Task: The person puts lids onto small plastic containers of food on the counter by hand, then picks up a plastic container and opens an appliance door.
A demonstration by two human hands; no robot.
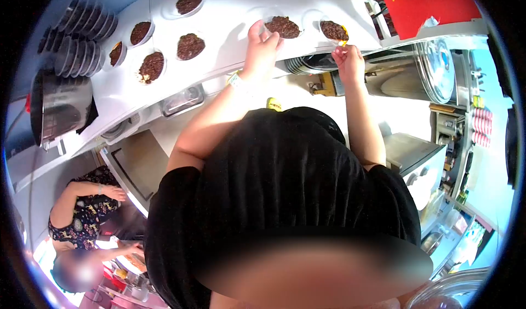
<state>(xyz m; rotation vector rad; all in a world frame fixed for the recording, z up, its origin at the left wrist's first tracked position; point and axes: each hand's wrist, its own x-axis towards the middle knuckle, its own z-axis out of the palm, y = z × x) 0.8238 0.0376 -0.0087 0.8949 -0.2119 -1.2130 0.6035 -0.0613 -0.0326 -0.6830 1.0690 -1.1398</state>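
Two clear tubs of dark brown crumbly food stand near the front edge of the white counter point(230, 40). My left hand point(262, 52) rests by the left side of one tub point(282, 27), its fingers apart. At the front rim of the other tub point(333, 30) is my right hand point(349, 62), with thumb and fingertips pinched together. Something small and yellow point(344, 43) shows at those fingertips and along the tub's edge; I cannot make out what it is. More filled tubs point(190, 46) stand to the left, one point(150, 67) with pale bits at its rim.
Stacked clear tubs point(82, 35) and a steel pot point(63, 106) are at the far left. A red sign point(433, 7) hangs at the right, above a large pot with a glass lid point(435, 70). Another person point(87, 216) works at the lower left.
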